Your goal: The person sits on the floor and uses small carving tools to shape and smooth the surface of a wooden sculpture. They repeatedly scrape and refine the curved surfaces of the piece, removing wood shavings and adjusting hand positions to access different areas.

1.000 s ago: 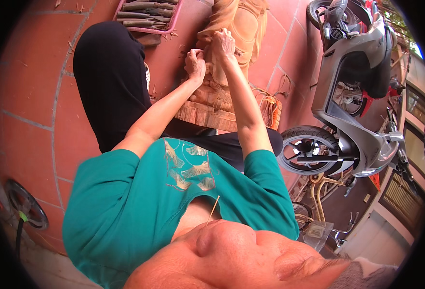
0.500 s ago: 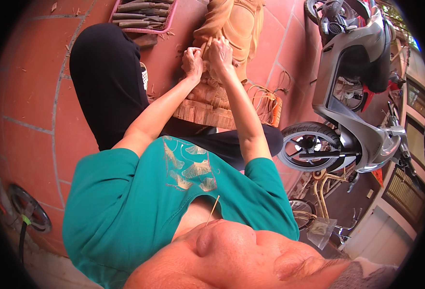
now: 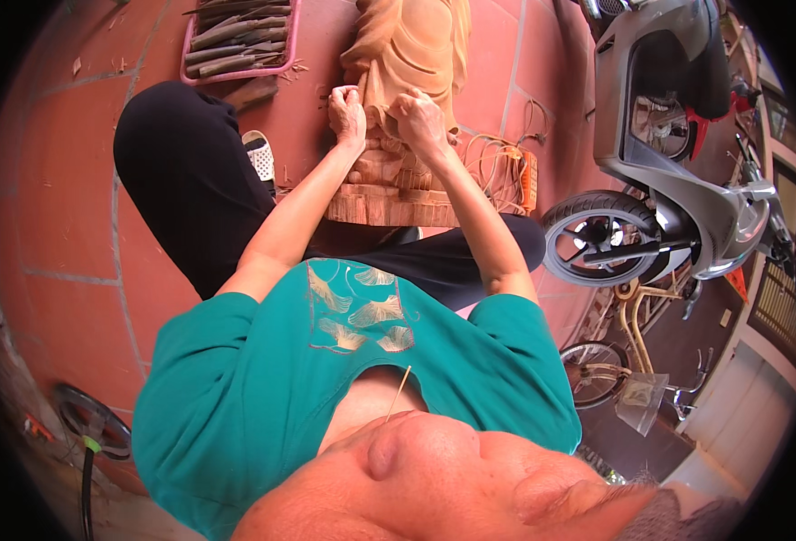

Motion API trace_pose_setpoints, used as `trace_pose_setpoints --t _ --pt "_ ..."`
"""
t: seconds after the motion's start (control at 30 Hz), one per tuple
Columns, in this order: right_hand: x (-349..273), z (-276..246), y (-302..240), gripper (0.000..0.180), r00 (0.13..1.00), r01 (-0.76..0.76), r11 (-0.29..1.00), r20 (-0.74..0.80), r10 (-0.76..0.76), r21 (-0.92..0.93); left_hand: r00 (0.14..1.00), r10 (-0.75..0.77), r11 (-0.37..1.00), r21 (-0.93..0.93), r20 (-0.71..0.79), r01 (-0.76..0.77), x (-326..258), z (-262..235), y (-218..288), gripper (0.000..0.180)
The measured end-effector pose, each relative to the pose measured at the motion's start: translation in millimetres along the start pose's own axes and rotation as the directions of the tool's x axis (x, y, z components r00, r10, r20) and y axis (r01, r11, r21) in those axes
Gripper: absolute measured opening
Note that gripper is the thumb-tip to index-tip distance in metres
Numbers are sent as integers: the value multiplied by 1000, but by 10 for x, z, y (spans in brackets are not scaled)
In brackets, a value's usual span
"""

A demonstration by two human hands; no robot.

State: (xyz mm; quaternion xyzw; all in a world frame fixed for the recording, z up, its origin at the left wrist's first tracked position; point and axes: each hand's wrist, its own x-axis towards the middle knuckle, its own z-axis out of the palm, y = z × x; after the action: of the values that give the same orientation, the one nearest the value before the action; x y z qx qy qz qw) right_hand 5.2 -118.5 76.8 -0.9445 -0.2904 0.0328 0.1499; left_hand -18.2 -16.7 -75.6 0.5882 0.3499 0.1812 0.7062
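A carved wooden statue (image 3: 416,50) with draped robe folds stands in front of me on a rough log-like base (image 3: 384,206). My left hand (image 3: 347,117) is closed at the statue's left edge, its fingers curled in near the robe. Across the front of the carving, my right hand (image 3: 420,119) is a closed fist, knuckles up, on or just over the lower robe. What either hand grips, if anything, is hidden by the fingers.
A pink basket (image 3: 291,45) of carving tools sits at the far left. Cords and an orange power strip (image 3: 526,180) lie right of the base. A grey motorbike (image 3: 677,171) and a bicycle (image 3: 634,329) stand at the right. Wood chips dot the red floor tiles.
The whole view has shifted a little. My hands are farther apart; my right hand has moved rightward and nearer along the statue. Both stay closed.
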Motion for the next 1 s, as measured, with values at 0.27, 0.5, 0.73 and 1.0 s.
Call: trace_pose_setpoints --t 0.27,0.5,0.73,1.0 --pt "-438 -232 -119 11 988 -142 989 -61 144 46 995 -96 994 -41 31 97 -127 -47 318 14" --pt "-493 -205 -34 9 962 -197 977 -178 209 81 983 174 917 352 66 -186 -95 -34 467 26" --pt "-115 -53 143 4 921 -116 986 -359 151 118 970 235 889 390 65 -242 -97 39 418 29" --pt "-637 -289 23 6 953 -254 935 -101 286 248 990 138 901 419 -29 -114 -38 70 470 24"
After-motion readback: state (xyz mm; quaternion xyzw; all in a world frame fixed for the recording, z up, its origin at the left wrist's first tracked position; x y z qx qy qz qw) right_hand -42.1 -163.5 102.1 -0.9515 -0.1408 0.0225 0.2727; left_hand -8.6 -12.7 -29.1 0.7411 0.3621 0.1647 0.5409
